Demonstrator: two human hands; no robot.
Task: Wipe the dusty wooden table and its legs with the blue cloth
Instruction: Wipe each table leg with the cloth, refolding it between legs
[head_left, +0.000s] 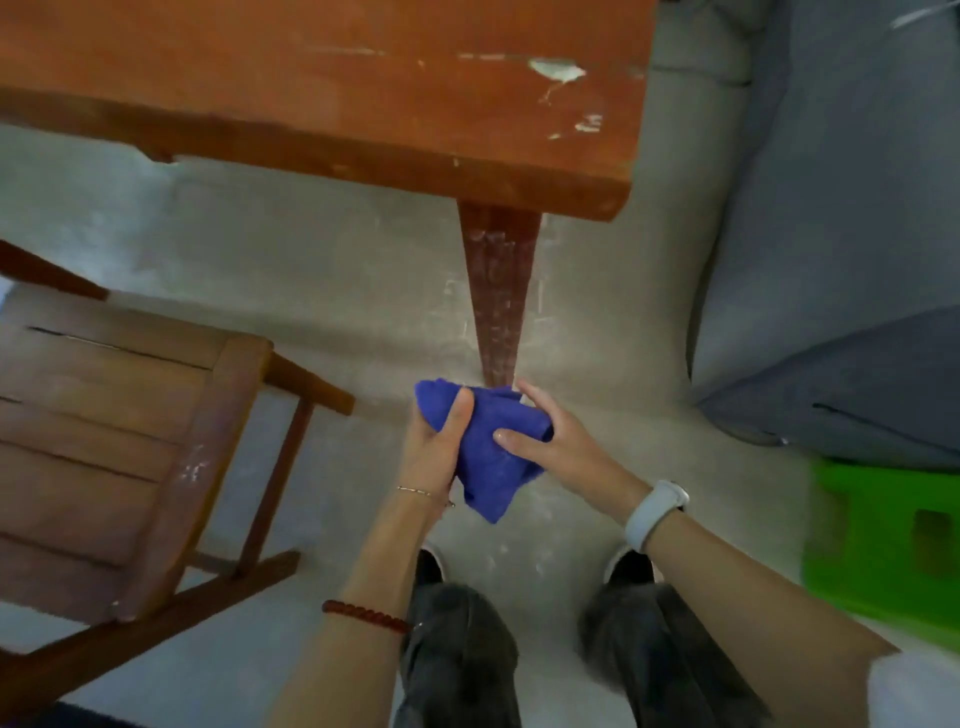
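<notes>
Holding the blue cloth (488, 452) bunched between them, the left hand (434, 452) and right hand (550, 441) grip it just below the table leg (498, 291).

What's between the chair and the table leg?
Head view: only bare floor between chair and leg; the cloth is by the leg's foot, not between.

Colours noted
The desk (363, 78) is finished in red-brown with pale scuffs; the cloth (488, 447) is coloured deep blue, the stool (883, 545) bright green, the floor (311, 260) grey.
</notes>
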